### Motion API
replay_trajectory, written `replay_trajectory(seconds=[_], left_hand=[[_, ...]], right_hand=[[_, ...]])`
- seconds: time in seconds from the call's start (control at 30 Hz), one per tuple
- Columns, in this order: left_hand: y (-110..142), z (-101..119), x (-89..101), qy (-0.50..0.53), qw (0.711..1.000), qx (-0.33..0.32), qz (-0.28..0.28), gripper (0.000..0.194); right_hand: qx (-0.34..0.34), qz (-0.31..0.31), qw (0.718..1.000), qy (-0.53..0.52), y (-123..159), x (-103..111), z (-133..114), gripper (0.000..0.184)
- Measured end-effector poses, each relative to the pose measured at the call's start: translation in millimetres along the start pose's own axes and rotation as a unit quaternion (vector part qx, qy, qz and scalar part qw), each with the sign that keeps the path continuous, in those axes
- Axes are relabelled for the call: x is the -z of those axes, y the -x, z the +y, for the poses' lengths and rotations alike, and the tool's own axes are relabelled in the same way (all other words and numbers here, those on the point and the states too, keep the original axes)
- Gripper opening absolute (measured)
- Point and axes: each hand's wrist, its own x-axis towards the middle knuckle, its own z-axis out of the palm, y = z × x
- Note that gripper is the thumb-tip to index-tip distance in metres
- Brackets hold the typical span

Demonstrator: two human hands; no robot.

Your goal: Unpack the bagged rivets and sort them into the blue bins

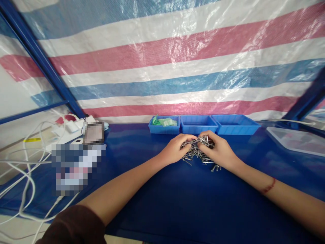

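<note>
Metal fasteners [196,155] could prick or scatter if squeezed hard or swept too fast, prob. L hand [175,149] & R hand [221,151]: fingers [187,136] half-curled, thumbs apart from forefingers, touching pile btwn them; can't tell if gripped. Pile's on blue bench [162,200], few strays [213,169] by R hand's near side, blue bins [199,129] beyond.

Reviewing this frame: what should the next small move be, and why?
Probably a short sweep of the right hand to draw in the few stray metal pieces: they lie at the near edge of the nail-like pile, outside that hand's hold, while the left hand braces the pile's other side.
</note>
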Motion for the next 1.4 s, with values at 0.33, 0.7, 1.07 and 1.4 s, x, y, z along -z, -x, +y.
replay_trajectory(seconds=[0.33,0.7,1.07,1.4], left_hand=[[5.6,15.5,9.6,-0.123,0.990,0.064,-0.028,0.048],[1.9,16.1,12.6,-0.147,0.978,0.043,-0.141,0.056],[21.1,26.0,28.4,-0.095,0.978,0.061,-0.177,0.077],[30.1,36.3,18.1,-0.165,0.963,0.087,-0.195,0.088]], right_hand=[[0.023,-0.074,0.995,-0.061,-1.1,19.4,4.2,0.016],[0.029,-0.154,0.987,0.044,-5.2,18.1,11.3,0.042],[0.056,-0.247,0.967,-0.010,11.8,38.5,9.8,0.067],[0.075,-0.328,0.934,0.124,9.4,77.4,-24.7,0.006]])
